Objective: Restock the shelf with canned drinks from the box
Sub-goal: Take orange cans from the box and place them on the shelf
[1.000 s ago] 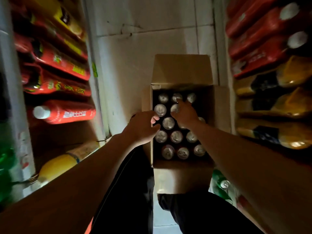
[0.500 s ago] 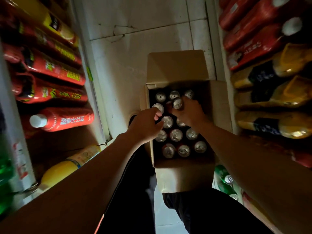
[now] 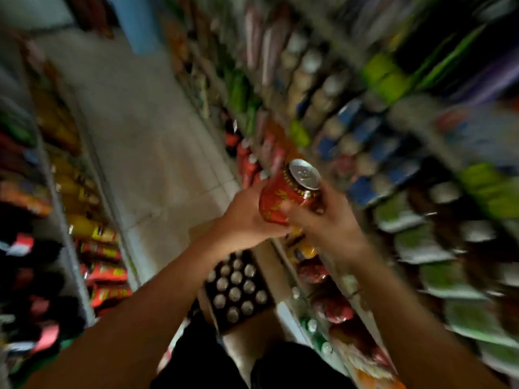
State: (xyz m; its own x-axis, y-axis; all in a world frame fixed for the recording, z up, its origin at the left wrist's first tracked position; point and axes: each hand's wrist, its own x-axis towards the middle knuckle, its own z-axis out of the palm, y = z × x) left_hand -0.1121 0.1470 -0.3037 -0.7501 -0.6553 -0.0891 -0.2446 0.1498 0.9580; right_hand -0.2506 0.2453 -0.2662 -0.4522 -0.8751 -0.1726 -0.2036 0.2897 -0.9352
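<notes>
A red can with yellow lettering and a silver top [image 3: 289, 192] is raised in front of me, tilted toward the right-hand shelf [image 3: 373, 153]. My left hand [image 3: 247, 217] grips its lower left side. My right hand [image 3: 323, 220] holds its right side, thumb across the front. Whether there is a second can behind my hands I cannot tell. Below my forearms the open cardboard box [image 3: 269, 270] sits on the floor with several silver can tops [image 3: 236, 290] showing inside.
The view is motion-blurred. Shelves of bottles and cans line both sides of a narrow aisle, with red and yellow bottles [image 3: 92, 234] on the left. The pale tiled floor [image 3: 134, 141] runs ahead. My dark-trousered legs [image 3: 196, 360] stand at the box.
Both hands have lifted out of the box and now hold a red can up high. The view has swung up and right toward the right shelf.
</notes>
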